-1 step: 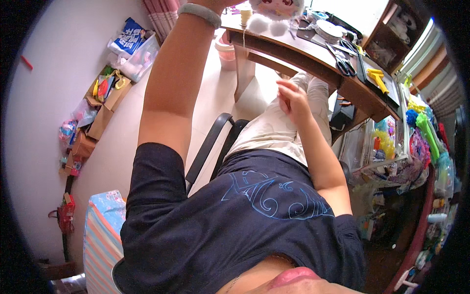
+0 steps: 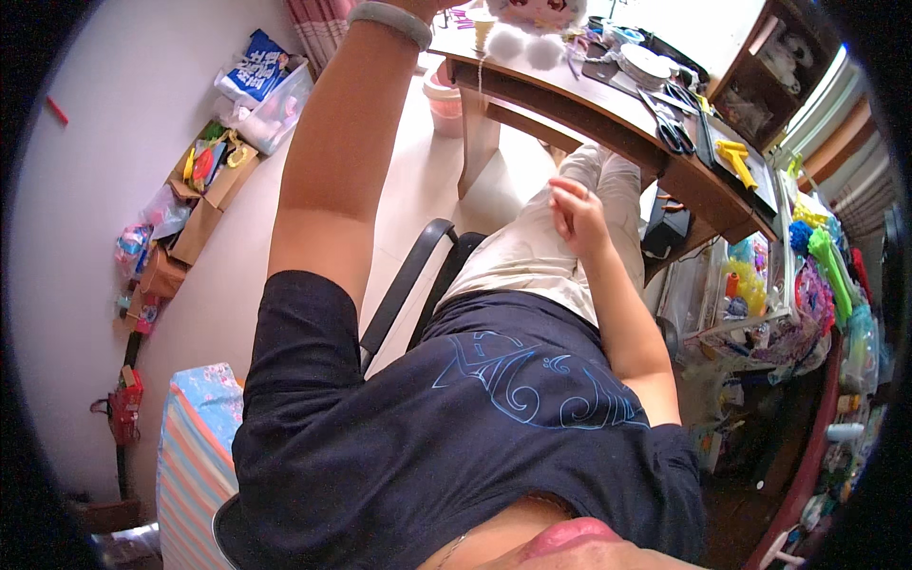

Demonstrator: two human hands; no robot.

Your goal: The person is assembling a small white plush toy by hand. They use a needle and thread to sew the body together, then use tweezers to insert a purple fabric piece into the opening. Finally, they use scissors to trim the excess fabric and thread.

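My left hand (image 2: 429, 6) is mostly cut off by the upper edge, with a grey bangle (image 2: 391, 21) on its wrist. Its fingers are out of sight. Just right of it, at the table's near edge, is a plush doll (image 2: 534, 11) with a pale face and white fluffy parts (image 2: 522, 46) below; its top is cut off. What supports the doll I cannot tell. My right hand (image 2: 578, 220) hovers over my lap in pale trousers (image 2: 513, 247), fingers curled with the tips together. Anything pinched there is too small to make out.
The wooden table (image 2: 589, 114) carries black-handled scissors (image 2: 673, 133), a white spool (image 2: 644, 63) and a yellow tool (image 2: 736, 163). A pink bin (image 2: 445, 100) stands beneath its left end. A chair armrest (image 2: 408, 294) is beside me. Open boxes (image 2: 217, 185) line the left wall; colourful craft supplies (image 2: 822, 275) crowd the right.
My right hand has shifted slightly down and to the right, its fingers still curled. The doll appears a little higher in view. My left arm is nearly unchanged.
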